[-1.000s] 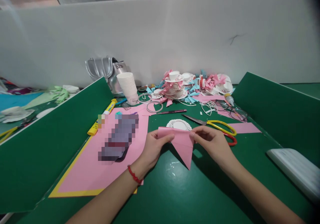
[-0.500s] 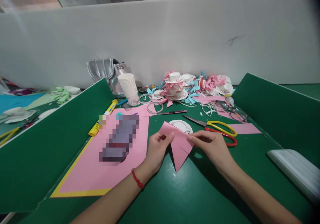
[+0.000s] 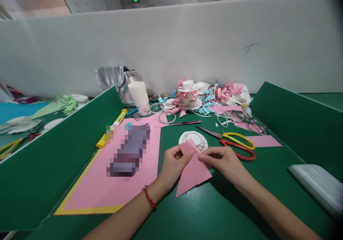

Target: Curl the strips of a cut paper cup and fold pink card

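A folded piece of pink paper (image 3: 193,172) is held above the green table, its pointed end toward me and a small slit at its lower edge. My left hand (image 3: 173,166) pinches it on the left, thumb on top. On the other side, my right hand (image 3: 225,161) grips the paper's right edge between thumb and fingers. Just behind the paper lies a white fringed paper piece with a round centre (image 3: 193,138), partly covered. Scissors (image 3: 238,143) with one yellow and one red handle rest open beyond my right hand.
Pink sheets (image 3: 107,186) and a blurred phone (image 3: 130,152) lie left, beside a yellow glue stick (image 3: 119,118). Stacked paper cups (image 3: 139,97), a silver bag (image 3: 112,79) and pink-blue paper crafts (image 3: 189,97) stand at the back. Green partitions (image 3: 302,122) flank the table; a white object (image 3: 316,182) sits right.
Both hands have turned the pink paper clockwise, so its point has swung from lower right to lower left. More of the white fringed piece shows behind it.
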Demonstrator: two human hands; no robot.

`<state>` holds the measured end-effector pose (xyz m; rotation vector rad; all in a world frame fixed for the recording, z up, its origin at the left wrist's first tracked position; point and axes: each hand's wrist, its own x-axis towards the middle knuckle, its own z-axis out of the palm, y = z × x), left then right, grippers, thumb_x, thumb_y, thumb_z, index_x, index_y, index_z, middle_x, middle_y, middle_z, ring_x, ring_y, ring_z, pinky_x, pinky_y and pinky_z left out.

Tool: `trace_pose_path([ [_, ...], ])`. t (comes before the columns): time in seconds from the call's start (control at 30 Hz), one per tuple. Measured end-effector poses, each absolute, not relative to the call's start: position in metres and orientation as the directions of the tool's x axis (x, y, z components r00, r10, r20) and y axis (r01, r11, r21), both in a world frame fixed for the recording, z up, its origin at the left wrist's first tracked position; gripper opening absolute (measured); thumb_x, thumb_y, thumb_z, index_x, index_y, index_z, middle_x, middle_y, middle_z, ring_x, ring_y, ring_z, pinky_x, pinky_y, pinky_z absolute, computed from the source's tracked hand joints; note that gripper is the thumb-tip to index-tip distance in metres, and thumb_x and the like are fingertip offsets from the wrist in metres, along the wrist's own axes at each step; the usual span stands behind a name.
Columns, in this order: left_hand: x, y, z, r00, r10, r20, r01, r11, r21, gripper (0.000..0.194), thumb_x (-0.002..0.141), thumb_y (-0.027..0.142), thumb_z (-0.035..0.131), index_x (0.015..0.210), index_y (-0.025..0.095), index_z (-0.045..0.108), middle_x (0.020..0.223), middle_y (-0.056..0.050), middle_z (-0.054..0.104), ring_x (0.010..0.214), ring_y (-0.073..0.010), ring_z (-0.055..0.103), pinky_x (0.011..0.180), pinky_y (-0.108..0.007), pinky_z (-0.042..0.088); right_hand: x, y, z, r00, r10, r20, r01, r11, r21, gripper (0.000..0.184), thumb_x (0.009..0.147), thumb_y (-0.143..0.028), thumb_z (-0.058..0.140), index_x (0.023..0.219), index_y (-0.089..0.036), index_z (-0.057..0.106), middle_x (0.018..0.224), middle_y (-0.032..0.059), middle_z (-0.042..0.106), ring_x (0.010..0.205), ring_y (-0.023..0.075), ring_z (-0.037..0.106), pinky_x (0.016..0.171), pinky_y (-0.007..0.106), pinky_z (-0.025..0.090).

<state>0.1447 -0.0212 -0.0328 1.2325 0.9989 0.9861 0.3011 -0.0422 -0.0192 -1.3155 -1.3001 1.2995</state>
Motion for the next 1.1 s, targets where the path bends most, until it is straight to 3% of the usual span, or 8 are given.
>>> trace_pose_path([
  [0.13,0.143,-0.019,-0.032,0.259,0.965,-0.039,-0.083,0.062,0.995,0.023,0.070,0.034,0.059,0.065,0.012,0.056,0.061,0.001,0.049,0.057,-0.0096,0.042,0.051,-0.020,0.035,0.302,-0.042,-0.019,-0.167,0.981,-0.098,0.190,-0.066,-0.980,0.014,0.066,-0.026,0.061,0.059,-0.015,0.065,0.056,0.0001,0.059,0.054,0.0121,0.050,0.052,0.023,0.040],
  [0.3,0.142,-0.020,-0.031,0.291,0.957,-0.009,0.003,0.008,1.000,0.024,0.070,0.031,0.059,0.058,0.012,0.052,0.057,0.003,0.045,0.056,-0.0088,0.039,0.051,-0.020,0.033,0.299,-0.041,-0.021,-0.081,0.994,-0.079,0.160,-0.065,-0.985,0.013,0.064,-0.027,0.063,0.063,-0.015,0.066,0.061,0.0014,0.063,0.057,0.0127,0.053,0.054,0.023,0.042],
  [0.67,0.143,-0.023,-0.022,0.296,0.951,0.092,0.096,-0.125,0.988,0.011,0.070,0.023,0.060,0.063,0.014,0.063,0.066,-0.002,0.060,0.066,-0.0134,0.051,0.061,-0.023,0.039,0.295,-0.043,-0.020,-0.095,0.995,-0.018,0.181,0.000,-0.983,0.012,0.065,-0.026,0.063,0.063,-0.014,0.066,0.063,0.0032,0.064,0.060,0.0139,0.054,0.056,0.025,0.042],
  [0.93,0.140,-0.024,-0.024,0.293,0.947,0.134,0.100,-0.170,0.980,0.013,0.070,0.024,0.061,0.063,0.015,0.065,0.065,-0.002,0.060,0.063,-0.0124,0.050,0.057,-0.022,0.037,0.295,-0.043,-0.020,-0.124,0.992,-0.028,0.123,-0.012,-0.992,0.015,0.066,-0.030,0.063,0.064,-0.016,0.066,0.062,0.0009,0.063,0.058,0.0119,0.052,0.054,0.022,0.042],
  [1.1,0.141,-0.026,-0.019,0.317,0.936,0.152,0.088,-0.189,0.978,0.013,0.072,0.022,0.059,0.063,0.014,0.064,0.068,-0.003,0.061,0.067,-0.0131,0.052,0.062,-0.023,0.039,0.294,-0.044,-0.020,-0.100,0.994,0.050,0.163,0.066,-0.984,0.014,0.067,-0.030,0.062,0.064,-0.016,0.065,0.064,0.0023,0.063,0.060,0.0138,0.054,0.056,0.024,0.043],
])
